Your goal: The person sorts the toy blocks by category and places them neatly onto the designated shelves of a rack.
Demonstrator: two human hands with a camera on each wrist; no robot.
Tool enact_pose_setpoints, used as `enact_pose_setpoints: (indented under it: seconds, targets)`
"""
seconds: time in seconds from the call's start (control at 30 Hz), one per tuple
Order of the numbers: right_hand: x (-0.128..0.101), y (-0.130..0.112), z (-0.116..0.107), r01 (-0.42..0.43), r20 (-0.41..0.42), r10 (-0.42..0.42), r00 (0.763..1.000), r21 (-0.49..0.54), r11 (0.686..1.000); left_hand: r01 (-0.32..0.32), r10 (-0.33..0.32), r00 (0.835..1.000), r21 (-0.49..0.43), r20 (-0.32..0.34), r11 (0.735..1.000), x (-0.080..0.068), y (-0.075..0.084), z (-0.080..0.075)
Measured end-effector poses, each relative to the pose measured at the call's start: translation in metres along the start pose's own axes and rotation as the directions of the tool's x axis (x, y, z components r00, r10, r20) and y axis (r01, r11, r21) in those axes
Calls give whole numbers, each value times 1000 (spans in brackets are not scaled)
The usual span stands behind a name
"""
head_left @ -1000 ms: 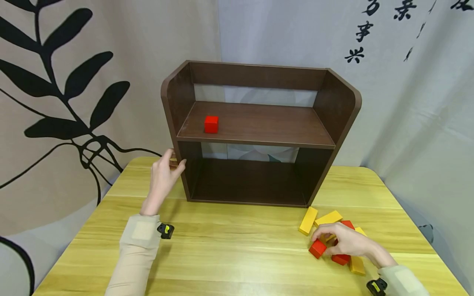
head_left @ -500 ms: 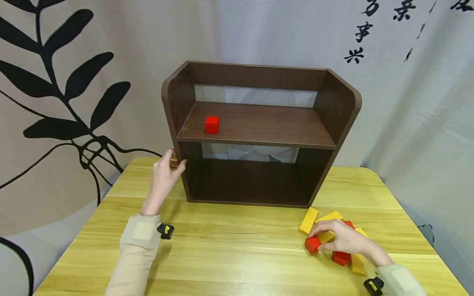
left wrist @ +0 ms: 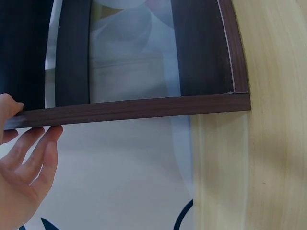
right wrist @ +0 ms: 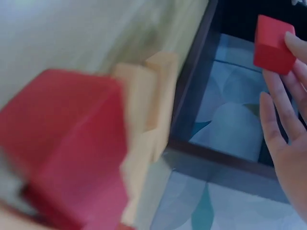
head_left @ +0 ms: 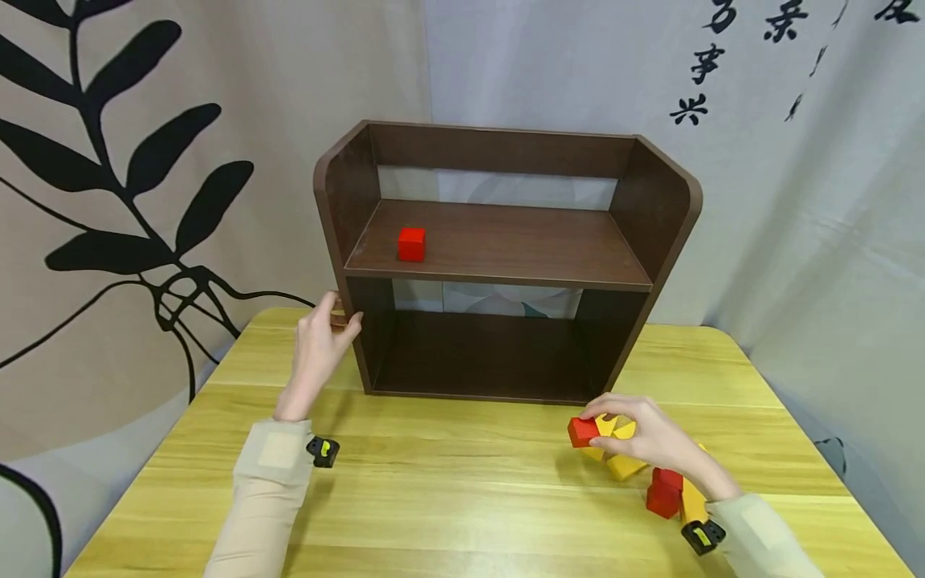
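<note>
A brown two-tier shelf (head_left: 506,241) stands on the table. My left hand (head_left: 321,345) grips its left side panel, thumb on the inner side and fingers on the outer, as the left wrist view shows with the panel edge (left wrist: 134,109). Between thumb and fingers my right hand (head_left: 650,437) pinches a red block (head_left: 582,432), raised in front of the shelf's lower right corner. In the right wrist view, this red block (right wrist: 274,45) is apart from the shelf. Yellow blocks (head_left: 625,466) lie below my right hand, partly hidden. Another red cube (head_left: 412,245) sits on the upper board, toward the left.
More red blocks (head_left: 663,494) and a yellow block (head_left: 694,502) lie by my right wrist on the wooden table (head_left: 433,490). Behind the table hangs a pale curtain (head_left: 809,201) with dark plant shapes and writing.
My right hand has lifted the red block from the pile and carried it up and left toward the shelf. The left hand stays on the side panel.
</note>
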State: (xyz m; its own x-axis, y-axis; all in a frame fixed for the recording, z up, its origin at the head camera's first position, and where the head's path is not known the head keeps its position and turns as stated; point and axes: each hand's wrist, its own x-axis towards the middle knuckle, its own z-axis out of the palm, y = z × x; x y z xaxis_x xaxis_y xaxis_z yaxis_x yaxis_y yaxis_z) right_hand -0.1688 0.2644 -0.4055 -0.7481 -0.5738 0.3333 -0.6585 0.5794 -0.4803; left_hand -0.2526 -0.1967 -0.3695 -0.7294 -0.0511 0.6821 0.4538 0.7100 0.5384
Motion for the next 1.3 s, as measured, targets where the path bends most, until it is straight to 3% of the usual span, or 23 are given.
enact_pose_setpoints:
  seconds: [0.17,0.43,0.67,1.3]
  targets:
    - [20,-10,0,81,-97,-80,992,4,997,0,0,1000,8,-3,1000,0,0,0]
    - [48,-27,-4,200,-232,-196,953,-4,980,6,-6,1000,5,3,1000,-1,-1,0]
    - [71,-40,-8,224,-309,-211,927,6,975,15,-15,1000,16,2,1000,-1,-1,-1]
    - [128,-71,-21,258,-408,-247,879,-30,966,8,-8,1000,3,13,1000,-1,0,-2]
